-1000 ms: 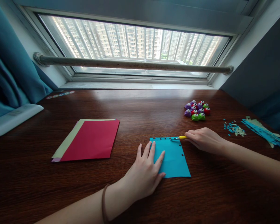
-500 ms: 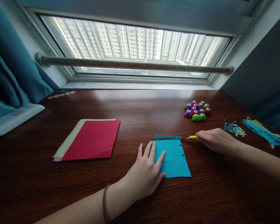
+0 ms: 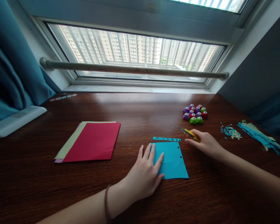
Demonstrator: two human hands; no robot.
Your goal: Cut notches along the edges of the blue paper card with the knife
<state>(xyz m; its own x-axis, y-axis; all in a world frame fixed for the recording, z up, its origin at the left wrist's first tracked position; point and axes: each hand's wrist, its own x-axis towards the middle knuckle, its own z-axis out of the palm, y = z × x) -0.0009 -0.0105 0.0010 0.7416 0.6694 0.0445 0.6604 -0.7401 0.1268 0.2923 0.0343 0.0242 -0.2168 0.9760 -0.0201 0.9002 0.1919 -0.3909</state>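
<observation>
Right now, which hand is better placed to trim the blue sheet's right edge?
Probably the right hand: it holds the yellow cutter on that side; the left hand rests on the blue sheet.

Left grip (image 3: 147, 171) flat, fingers (image 3: 152, 152) spread; right grip (image 3: 206, 142) curled, forearm (image 3: 247, 169) extended.

left hand (image 3: 147, 171) spread on blue paper sheet (image 3: 172, 160), right hand (image 3: 206, 143) holding yellow-handled craft knife (image 3: 191, 134), punched blue paper strip (image 3: 166, 139), brown wooden tabletop (image 3: 140, 115)
</observation>
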